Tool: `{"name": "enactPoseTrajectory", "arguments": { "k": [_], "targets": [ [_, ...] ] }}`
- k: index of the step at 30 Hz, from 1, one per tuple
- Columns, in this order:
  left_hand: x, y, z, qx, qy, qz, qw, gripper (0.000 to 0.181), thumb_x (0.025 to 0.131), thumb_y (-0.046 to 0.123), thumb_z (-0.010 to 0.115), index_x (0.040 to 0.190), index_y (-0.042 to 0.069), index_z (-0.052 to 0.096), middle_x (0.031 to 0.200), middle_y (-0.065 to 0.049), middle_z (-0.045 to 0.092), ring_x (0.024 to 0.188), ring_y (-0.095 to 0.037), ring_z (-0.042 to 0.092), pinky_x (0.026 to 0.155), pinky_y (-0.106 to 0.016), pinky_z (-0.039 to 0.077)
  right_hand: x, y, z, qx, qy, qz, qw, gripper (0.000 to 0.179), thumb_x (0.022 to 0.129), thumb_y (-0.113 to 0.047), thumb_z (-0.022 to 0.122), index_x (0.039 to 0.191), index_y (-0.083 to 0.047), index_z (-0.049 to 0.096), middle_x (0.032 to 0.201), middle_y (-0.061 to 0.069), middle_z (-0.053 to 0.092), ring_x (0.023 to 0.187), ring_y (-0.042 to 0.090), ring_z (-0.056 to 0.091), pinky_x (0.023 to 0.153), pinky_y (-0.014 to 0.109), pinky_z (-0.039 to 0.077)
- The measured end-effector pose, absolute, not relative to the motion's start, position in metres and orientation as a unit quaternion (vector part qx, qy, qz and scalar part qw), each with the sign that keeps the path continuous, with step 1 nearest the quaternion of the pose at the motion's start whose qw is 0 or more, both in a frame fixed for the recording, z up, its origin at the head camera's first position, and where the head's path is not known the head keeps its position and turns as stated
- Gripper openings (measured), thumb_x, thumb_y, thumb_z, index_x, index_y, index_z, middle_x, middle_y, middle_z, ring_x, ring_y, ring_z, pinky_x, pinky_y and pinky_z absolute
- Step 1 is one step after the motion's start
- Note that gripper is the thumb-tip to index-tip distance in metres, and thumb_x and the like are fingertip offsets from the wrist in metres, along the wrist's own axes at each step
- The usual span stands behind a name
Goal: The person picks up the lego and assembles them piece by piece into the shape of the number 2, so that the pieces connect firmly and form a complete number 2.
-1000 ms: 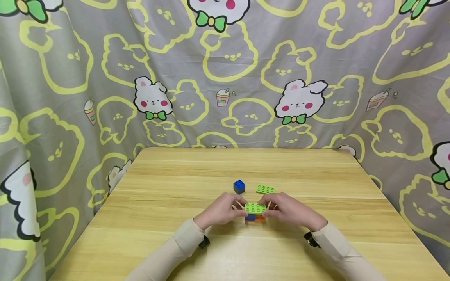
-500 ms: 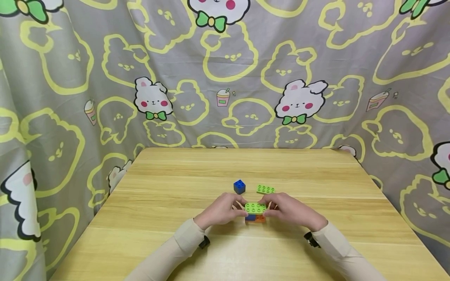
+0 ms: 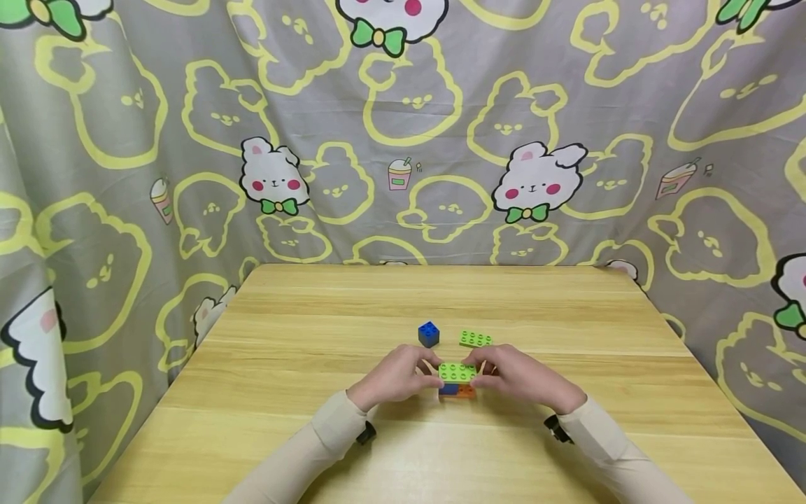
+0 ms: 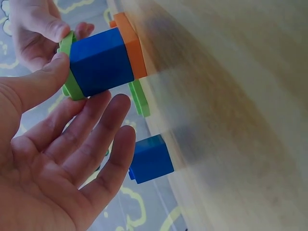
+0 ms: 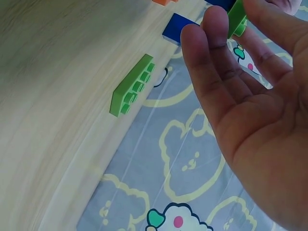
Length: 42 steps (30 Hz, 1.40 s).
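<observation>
A small stack of toy building bricks stands on the table in front of me. On top lies a light green studded plate (image 3: pixel 457 373), over a blue brick (image 4: pixel 101 62) that sits at one end of an orange plate (image 4: pixel 131 45). My left hand (image 3: pixel 397 376) pinches the green plate's left end between thumb and fingers. At its right end my right hand (image 3: pixel 519 378) pinches the same plate. In the left wrist view, the left hand's other fingers spread out below the blue brick. The right wrist view shows only part of the stack behind the fingers.
Behind the stack, a loose blue brick (image 3: pixel 429 335) stands on the wooden table (image 3: pixel 302 322). A second green plate (image 3: pixel 475 340) lies to its right, studs up, just beyond the right hand. A patterned curtain (image 3: pixel 441 140) hangs round the table's back and sides.
</observation>
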State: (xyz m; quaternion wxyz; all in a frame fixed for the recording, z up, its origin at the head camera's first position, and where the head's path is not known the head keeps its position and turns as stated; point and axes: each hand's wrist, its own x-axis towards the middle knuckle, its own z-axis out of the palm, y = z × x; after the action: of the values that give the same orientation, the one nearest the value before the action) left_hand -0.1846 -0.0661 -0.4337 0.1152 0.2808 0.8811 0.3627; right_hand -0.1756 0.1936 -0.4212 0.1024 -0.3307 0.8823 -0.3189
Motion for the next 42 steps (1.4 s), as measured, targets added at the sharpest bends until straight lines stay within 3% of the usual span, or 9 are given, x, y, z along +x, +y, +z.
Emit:
{"name": "enactPoseTrajectory", "arguments": {
  "k": [17,33,42],
  "targets": [
    [-0.187,-0.068,-0.432,0.288,0.881,0.356,0.122,0.027,0.090,0.024,0.080,0.112,0.009,0.076,0.104,0.000,0.075,0.087,-0.007,0.069,0.072,-0.021,0.054,-0.178,0.194,-0.425,-0.332,0.882,-0.319,0.099,0.023,0.097,-0.018,0.072,0.119,-0.013,0.072,0.099,-0.010,0.070,0.083,0.005,0.063,0.071,0.023,0.054],
    [-0.187,-0.073,-0.429,0.308,0.889,0.317,0.121,0.034,0.092,0.027,0.079,0.119,0.008,0.074,0.112,-0.001,0.075,0.092,-0.007,0.069,0.077,-0.020,0.054,-0.178,0.193,-0.423,-0.325,0.890,-0.305,0.098,0.033,0.099,-0.028,0.070,0.128,-0.013,0.070,0.103,-0.010,0.072,0.088,0.006,0.065,0.075,0.024,0.055],
    [-0.187,-0.073,-0.431,0.315,0.885,0.317,0.127,0.034,0.092,0.025,0.078,0.121,0.008,0.074,0.115,-0.001,0.074,0.092,-0.007,0.069,0.076,-0.020,0.054,-0.195,0.199,-0.421,-0.317,0.889,-0.323,0.061,0.037,0.102,-0.030,0.065,0.129,-0.005,0.069,0.120,0.008,0.074,0.103,0.013,0.069,0.088,0.036,0.058]
  ]
}}
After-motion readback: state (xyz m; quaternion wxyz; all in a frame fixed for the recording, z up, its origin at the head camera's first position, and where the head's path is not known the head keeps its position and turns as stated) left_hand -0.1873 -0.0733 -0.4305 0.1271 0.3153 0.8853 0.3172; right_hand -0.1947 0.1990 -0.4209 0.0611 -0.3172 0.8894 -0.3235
